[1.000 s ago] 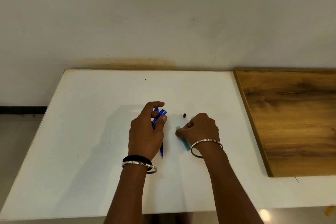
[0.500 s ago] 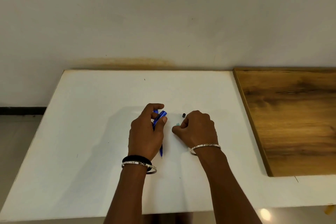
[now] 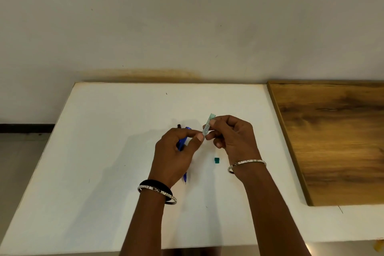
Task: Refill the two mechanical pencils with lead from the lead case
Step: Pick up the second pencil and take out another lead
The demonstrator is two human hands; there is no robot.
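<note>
My left hand (image 3: 174,158) is closed around a blue mechanical pencil (image 3: 182,141), whose tip pokes out below the palm towards me. My right hand (image 3: 234,137) holds the pale green lead case (image 3: 209,120) tilted above the white table (image 3: 104,151). The thumb and forefinger of my left hand pinch at the case's lower end. The case's small dark green cap (image 3: 217,160) lies on the table between my wrists. A small dark piece (image 3: 179,125) lies just beyond my left hand. Only one pencil is visible.
A brown wooden board (image 3: 332,141) lies on the table's right side, close to my right forearm. A plain wall runs along the table's far edge. The table's left edge drops to the floor.
My right hand has lifted the lead case off the table and tilted it. The green cap now lies apart on the table. My left thumb and forefinger have moved over to the case.
</note>
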